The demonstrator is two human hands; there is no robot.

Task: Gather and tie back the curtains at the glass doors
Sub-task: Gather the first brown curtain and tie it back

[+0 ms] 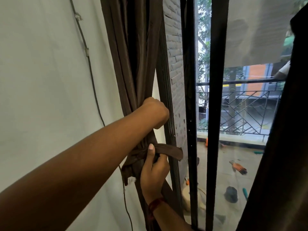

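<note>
left hand [155, 112] fisted, right hand [153, 174] below, fingers [160, 161] curled

No text, label, brand, number or sign can be read anywhere in the view.
</note>
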